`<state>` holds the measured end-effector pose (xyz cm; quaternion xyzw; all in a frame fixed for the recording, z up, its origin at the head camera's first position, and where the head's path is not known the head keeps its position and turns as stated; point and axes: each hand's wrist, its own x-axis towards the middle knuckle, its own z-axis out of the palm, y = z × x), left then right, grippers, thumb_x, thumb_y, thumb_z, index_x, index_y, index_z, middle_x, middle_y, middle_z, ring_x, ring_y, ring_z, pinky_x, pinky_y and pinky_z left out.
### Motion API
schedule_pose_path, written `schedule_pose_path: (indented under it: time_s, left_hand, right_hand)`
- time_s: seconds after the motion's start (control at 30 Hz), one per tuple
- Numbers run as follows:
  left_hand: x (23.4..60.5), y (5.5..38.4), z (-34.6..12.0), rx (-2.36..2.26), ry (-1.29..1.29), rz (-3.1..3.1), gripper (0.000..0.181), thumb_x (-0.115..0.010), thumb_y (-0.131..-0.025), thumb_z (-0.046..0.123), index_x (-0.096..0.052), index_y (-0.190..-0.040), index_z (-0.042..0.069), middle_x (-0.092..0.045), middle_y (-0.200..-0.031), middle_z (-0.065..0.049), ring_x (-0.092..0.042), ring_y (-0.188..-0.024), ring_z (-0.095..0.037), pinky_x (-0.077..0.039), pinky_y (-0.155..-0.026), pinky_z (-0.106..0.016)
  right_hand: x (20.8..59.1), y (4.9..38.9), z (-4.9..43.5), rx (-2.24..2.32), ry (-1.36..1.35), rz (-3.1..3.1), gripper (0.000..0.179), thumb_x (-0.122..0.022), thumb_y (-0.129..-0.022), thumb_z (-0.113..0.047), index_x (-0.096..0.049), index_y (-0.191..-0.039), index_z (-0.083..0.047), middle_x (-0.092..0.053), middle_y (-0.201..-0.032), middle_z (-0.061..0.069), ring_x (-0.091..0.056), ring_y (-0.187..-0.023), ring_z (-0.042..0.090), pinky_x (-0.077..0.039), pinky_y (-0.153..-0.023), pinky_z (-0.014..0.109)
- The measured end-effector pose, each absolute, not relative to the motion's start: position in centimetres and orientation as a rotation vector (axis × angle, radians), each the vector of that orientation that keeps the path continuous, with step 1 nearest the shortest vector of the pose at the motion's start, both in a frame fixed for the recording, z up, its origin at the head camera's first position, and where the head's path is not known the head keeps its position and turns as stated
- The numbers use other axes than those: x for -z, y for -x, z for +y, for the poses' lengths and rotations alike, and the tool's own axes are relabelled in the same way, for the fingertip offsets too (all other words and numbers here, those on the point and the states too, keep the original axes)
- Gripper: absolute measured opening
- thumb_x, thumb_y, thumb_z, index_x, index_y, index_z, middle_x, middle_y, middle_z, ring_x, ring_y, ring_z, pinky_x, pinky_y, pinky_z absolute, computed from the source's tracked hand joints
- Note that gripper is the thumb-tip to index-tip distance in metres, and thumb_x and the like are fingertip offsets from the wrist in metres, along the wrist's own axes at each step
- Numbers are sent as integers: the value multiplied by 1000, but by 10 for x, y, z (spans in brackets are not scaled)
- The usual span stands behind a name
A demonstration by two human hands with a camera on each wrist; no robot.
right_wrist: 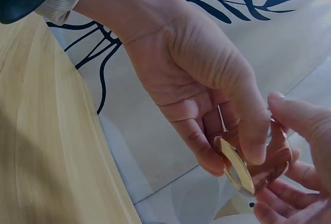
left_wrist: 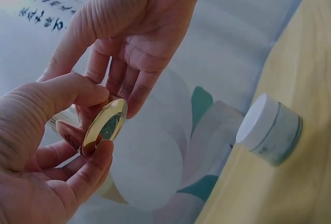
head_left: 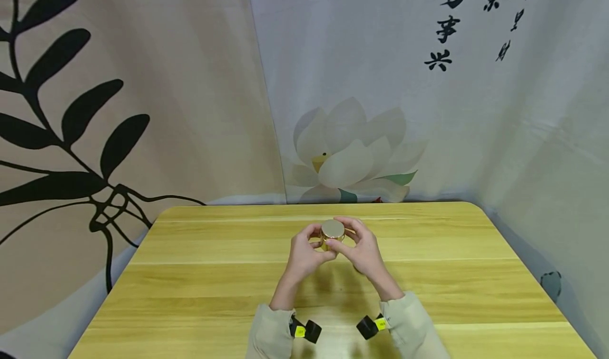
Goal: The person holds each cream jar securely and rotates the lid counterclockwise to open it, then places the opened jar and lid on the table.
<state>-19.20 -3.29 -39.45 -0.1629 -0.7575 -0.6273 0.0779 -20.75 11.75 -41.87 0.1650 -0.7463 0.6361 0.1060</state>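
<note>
Above the table, both hands hold a small shiny gold jar (head_left: 332, 231) with a flat greyish top. My left hand (head_left: 305, 250) grips its left side, thumb in front and fingers curled round. From the other side my right hand (head_left: 360, 246) pinches it between thumb and fingers. In the left wrist view the jar's gold rim (left_wrist: 92, 136) faces the camera, tilted, with a dark reflective middle. Fingers cover much of its wall in both wrist views. A white lidded jar (left_wrist: 271, 131) stands on the table, mostly hidden behind the right wrist in the head view.
The light wooden table (head_left: 214, 285) reaches back to a printed cloth backdrop (head_left: 200, 84) with dark leaves, a pale lotus and black characters. Each wrist wears a small black camera, the left camera (head_left: 306, 331) and the right camera (head_left: 370, 326).
</note>
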Motion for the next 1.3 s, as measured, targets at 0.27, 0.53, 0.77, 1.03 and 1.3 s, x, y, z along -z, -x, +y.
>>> schedule_pose_path:
  time_s: [0.27,0.53,0.77,1.03,1.3]
  left_hand:
    - [401,196,-34,1896,503,-2301,42,-75,-67,-4,-61,-106,-9,-62,-99,-18,-57,-94,-28,-52,-80,-44]
    - [397,194,-38,1971,536,-2298,39,-75,-68,-6,-62,-104,-11,-61,-98,-17,-55,-94,-25,-51,-84,-43]
    - [392,191,-38,1981,528,-2321,43,-74,-69,-6,-60,-109,-11,-61,-103,-18,-55,-98,-27,-50,-87,-41]
    - [396,191,-37,1974,549,-2318,42,-74,-70,-5,-60,-109,-10,-60,-102,-18,-55,-97,-27,-50,-86,-43]
    - [396,190,-37,1982,557,-2302,39,-73,-69,-8,-61,-107,-10,-61,-99,-18,-57,-95,-29,-51,-85,-43]
  right_hand:
    - [402,200,117,-1885,-500,-2195,42,-75,-75,1,-59,-114,7,-54,-119,22,-51,-111,32,-39,-100,42]
    - [415,210,128,-1915,-657,-2196,42,-70,-79,4,-58,-120,6,-51,-125,21,-48,-115,29,-35,-102,46]
    - [417,207,128,-1856,-632,-2231,48,-72,-80,-3,-53,-124,4,-50,-125,19,-45,-120,31,-33,-103,50]
    - [416,208,124,-1888,-529,-2185,40,-77,-73,1,-54,-106,4,-53,-121,18,-47,-118,32,-34,-103,51]
    - [418,212,135,-1998,-741,-2156,39,-70,-80,2,-58,-117,6,-49,-124,24,-49,-114,20,-36,-104,35]
